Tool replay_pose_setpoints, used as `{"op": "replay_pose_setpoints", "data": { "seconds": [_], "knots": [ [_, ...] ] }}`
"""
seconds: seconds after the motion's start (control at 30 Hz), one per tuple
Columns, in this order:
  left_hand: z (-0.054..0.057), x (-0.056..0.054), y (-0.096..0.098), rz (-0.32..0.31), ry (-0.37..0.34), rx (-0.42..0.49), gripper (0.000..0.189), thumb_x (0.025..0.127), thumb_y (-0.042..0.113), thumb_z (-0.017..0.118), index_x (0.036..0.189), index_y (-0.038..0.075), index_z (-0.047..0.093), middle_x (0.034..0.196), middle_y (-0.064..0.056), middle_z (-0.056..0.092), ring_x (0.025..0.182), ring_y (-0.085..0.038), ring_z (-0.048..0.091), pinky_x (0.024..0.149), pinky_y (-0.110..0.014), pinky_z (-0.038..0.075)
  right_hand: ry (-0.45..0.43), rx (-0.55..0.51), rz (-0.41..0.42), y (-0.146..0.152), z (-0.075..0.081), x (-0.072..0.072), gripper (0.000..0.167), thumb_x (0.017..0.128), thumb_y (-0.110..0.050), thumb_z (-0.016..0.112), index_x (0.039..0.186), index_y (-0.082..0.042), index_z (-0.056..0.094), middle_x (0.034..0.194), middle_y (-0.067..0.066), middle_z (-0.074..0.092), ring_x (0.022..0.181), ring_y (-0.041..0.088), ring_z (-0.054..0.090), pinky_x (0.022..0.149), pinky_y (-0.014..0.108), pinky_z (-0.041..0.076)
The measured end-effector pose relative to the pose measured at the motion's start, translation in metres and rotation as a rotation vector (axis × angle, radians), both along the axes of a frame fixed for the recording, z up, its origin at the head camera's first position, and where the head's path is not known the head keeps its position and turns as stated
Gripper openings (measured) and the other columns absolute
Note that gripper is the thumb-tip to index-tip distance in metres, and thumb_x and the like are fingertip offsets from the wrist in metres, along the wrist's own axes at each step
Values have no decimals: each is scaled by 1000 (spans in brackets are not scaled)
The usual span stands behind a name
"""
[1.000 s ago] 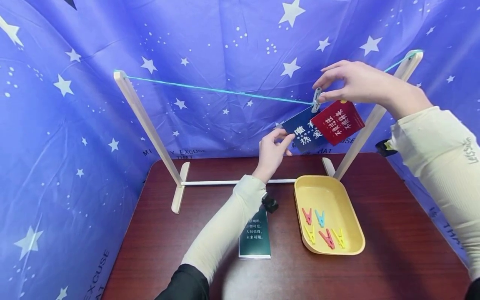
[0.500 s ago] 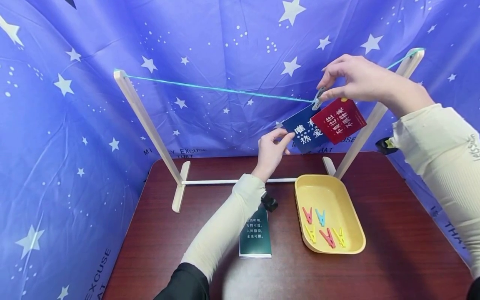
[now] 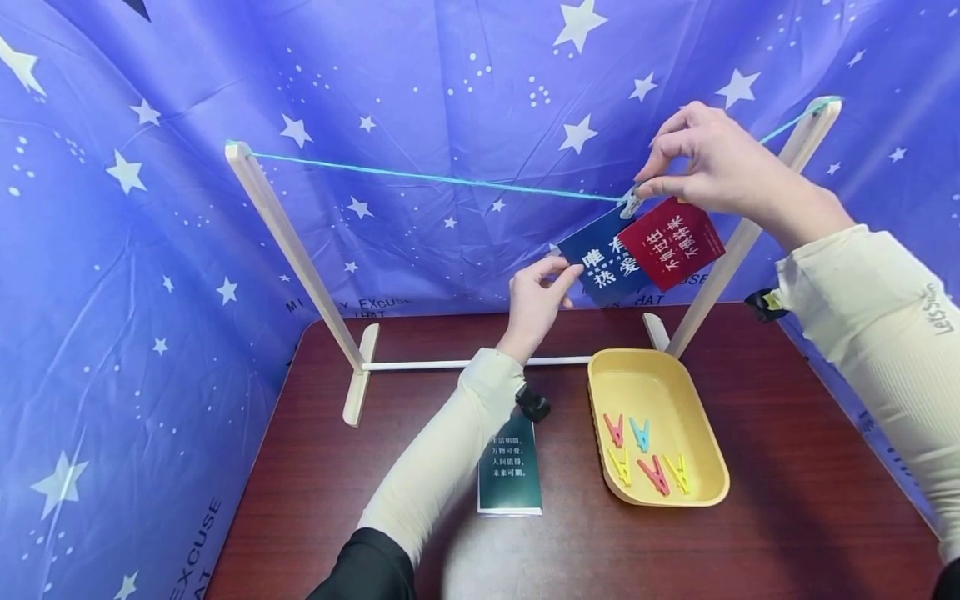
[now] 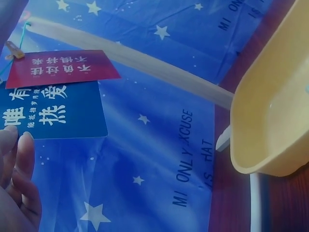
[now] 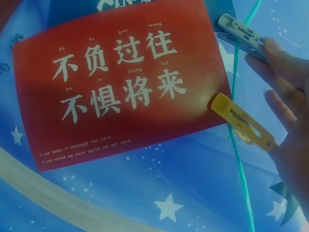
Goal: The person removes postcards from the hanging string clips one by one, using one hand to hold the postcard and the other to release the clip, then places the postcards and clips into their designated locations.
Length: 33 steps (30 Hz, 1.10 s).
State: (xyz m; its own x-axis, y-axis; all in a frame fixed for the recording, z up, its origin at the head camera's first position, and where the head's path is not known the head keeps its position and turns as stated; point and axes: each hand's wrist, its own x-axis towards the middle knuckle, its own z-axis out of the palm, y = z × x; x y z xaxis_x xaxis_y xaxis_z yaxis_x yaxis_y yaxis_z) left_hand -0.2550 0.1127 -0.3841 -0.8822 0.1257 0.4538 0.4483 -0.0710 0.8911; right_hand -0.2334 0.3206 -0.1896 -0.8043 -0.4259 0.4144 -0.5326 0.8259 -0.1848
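My left hand [image 3: 536, 300] pinches the lower left edge of a dark blue card [image 3: 596, 250] with white lettering. Between thumb and fingertips, my right hand [image 3: 708, 158] pinches a grey clothespin [image 5: 241, 34], whose tip sits at the blue card's top edge beside the green string [image 5: 240, 164]. Just right of it, a red card [image 5: 120, 87] hangs from the string by a yellow clothespin [image 5: 244, 121] and overlaps the blue card. In the left wrist view the fingertips lie right at the blue card's lettering.
The string runs between two wooden posts [image 3: 292, 250] joined by a white rod [image 3: 420, 364]. A yellow tray [image 3: 712, 433] at right holds several coloured clothespins [image 3: 654, 475]. A dark green card [image 3: 510, 483] lies on the table [image 3: 300, 517], partly behind my left forearm.
My right hand has shifted slightly up and right, and the grey clothespin has tilted over from near upright. The left hand keeps its pinch on the blue card.
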Motion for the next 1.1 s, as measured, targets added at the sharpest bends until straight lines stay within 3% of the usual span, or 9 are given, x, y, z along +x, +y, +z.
{"op": "replay_pose_setpoints", "data": {
  "seconds": [0.23, 0.67, 0.97, 1.1],
  "knots": [
    [-1, -1, -5, 20, 5, -21, 15, 95, 16, 79, 99, 1, 78, 82, -6, 73, 48, -10, 62, 52, -24, 52, 6, -29, -64, -1, -2, 5, 5, 91, -2, 79, 94, 1, 80, 121, 17, 55, 109, 24, 42, 79, 38, 38],
    [-2, 1, -13, 36, -10, -34, 16, 95, 15, 78, 100, 0, 79, 104, -11, 76, 49, -8, 61, 50, -21, 49, 95, -77, -79, -4, 1, 11, 6, 88, -3, 82, 92, 1, 80, 111, 11, 53, 102, 6, 37, 81, 30, 32],
    [-3, 3, -18, 40, -9, -22, 15, 95, 15, 78, 99, 1, 78, 95, -9, 76, 49, -11, 62, 52, -24, 53, 166, -96, -60, -6, 3, 15, 8, 86, 1, 83, 92, 3, 79, 106, 12, 52, 100, -5, 30, 79, 29, 30],
    [-4, 3, -20, 41, 7, -13, 15, 95, 16, 78, 98, 1, 78, 91, -9, 76, 48, -12, 62, 51, -26, 53, 176, -116, -76, -8, 3, 17, 10, 87, 0, 83, 95, 3, 80, 103, 1, 49, 100, -6, 30, 77, 26, 30]
  ]
}}
